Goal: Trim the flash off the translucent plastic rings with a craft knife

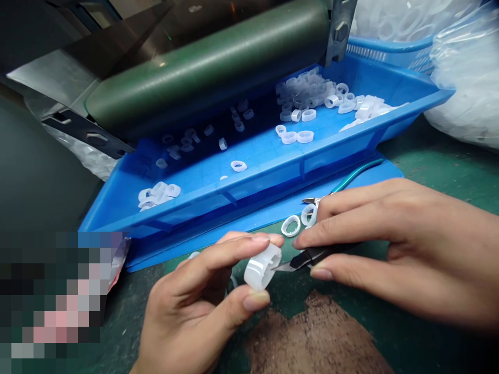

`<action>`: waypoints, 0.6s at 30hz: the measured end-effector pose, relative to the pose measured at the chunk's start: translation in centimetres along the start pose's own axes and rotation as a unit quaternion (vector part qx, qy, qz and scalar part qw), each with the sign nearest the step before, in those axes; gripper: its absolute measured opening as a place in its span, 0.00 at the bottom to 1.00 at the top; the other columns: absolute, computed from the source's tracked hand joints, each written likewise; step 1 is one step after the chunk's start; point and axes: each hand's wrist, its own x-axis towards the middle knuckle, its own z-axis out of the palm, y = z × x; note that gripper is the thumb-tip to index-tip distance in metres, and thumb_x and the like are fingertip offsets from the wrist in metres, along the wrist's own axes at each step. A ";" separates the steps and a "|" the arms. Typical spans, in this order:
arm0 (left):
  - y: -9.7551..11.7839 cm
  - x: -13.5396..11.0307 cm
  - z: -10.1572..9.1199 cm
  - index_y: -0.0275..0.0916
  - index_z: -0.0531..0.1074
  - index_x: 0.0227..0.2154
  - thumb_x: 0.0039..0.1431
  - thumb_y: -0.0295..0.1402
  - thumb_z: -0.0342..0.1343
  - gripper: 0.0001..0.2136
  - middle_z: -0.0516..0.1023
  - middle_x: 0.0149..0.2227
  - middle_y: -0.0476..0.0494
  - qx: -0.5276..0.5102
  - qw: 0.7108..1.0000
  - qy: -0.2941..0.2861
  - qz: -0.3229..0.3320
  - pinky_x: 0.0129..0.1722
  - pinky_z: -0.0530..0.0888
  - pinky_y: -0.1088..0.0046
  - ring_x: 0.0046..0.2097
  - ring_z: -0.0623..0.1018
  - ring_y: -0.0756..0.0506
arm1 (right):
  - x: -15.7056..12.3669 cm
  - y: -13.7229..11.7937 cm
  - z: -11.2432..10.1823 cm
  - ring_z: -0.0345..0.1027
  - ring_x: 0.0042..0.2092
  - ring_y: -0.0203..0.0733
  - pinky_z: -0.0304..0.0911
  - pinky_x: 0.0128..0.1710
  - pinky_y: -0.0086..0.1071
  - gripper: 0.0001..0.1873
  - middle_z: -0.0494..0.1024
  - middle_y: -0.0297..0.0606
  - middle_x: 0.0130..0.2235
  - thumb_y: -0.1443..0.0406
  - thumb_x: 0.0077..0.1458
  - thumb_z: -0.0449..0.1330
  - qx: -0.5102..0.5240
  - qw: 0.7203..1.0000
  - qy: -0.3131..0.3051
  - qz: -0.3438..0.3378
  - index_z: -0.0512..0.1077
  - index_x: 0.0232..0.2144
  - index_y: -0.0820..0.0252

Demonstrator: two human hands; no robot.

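My left hand (pixel 202 301) pinches a white translucent plastic ring (pixel 262 266) between thumb and forefinger, low in the middle of the view. My right hand (pixel 393 244) grips a small black-handled blade tool (pixel 306 258) whose metal tip touches the ring's right edge. Two loose white rings (pixel 291 225) lie on the green mat just above my fingers. Beside them lie cutting pliers with teal handles (pixel 351 179), partly hidden by my right hand.
A long blue plastic tray (pixel 249 197) holding several white rings slopes across the middle, under a dark green roller (pixel 210 67). Clear bags of rings (pixel 463 67) sit at the right. The green mat has a worn brown patch (pixel 315 337). A blurred patch covers the lower left.
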 end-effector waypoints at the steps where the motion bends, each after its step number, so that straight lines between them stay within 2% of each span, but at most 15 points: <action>1: 0.0 0.0 0.0 0.68 0.93 0.57 0.71 0.43 0.81 0.14 0.98 0.55 0.59 0.003 1.000 0.003 0.000 0.60 0.89 0.81 0.58 0.96 0.44 | 0.0 0.0 0.1 0.91 0.42 0.45 0.77 0.38 0.32 0.09 0.96 0.29 0.44 0.62 0.76 0.72 -0.004 1.000 0.005 -0.002 0.95 0.46 0.41; 6: -0.1 -0.1 -0.1 0.70 0.93 0.56 0.71 0.46 0.81 0.14 0.97 0.55 0.63 0.023 1.000 0.012 -0.003 0.55 0.87 0.88 0.58 0.96 0.48 | 0.2 0.2 0.6 0.88 0.37 0.45 0.71 0.35 0.36 0.11 0.95 0.31 0.41 0.62 0.78 0.71 -0.012 1.000 0.012 -0.008 0.94 0.42 0.45; 10: -0.2 0.0 -0.1 0.70 0.93 0.56 0.71 0.45 0.82 0.14 0.97 0.53 0.64 0.030 0.999 0.008 0.008 0.55 0.87 0.89 0.57 0.96 0.50 | 0.0 0.3 0.8 0.89 0.40 0.45 0.71 0.37 0.38 0.12 0.96 0.33 0.47 0.63 0.78 0.69 -0.012 1.000 0.013 -0.010 0.94 0.42 0.47; 13: -0.2 0.2 -0.1 0.70 0.93 0.56 0.71 0.45 0.81 0.14 0.97 0.54 0.64 0.028 0.999 0.008 0.018 0.55 0.87 0.89 0.57 0.95 0.50 | 0.0 0.2 0.6 0.87 0.39 0.42 0.69 0.38 0.37 0.12 0.95 0.30 0.43 0.63 0.77 0.69 -0.010 1.000 0.013 -0.006 0.93 0.41 0.48; 15: -0.3 0.2 -0.1 0.69 0.92 0.57 0.72 0.44 0.81 0.14 0.97 0.55 0.64 0.027 0.999 0.008 0.025 0.54 0.87 0.89 0.58 0.95 0.50 | 0.0 0.0 0.4 0.87 0.40 0.39 0.70 0.40 0.35 0.11 0.94 0.27 0.42 0.63 0.77 0.69 -0.006 1.000 0.013 0.003 0.93 0.42 0.47; 18: -0.4 0.2 -0.2 0.68 0.92 0.57 0.72 0.44 0.81 0.14 0.97 0.55 0.64 0.033 0.999 0.006 0.033 0.55 0.86 0.90 0.58 0.95 0.51 | -0.1 -0.1 0.2 0.89 0.46 0.40 0.72 0.46 0.33 0.10 0.96 0.26 0.46 0.62 0.77 0.70 -0.013 1.000 0.017 0.013 0.94 0.44 0.46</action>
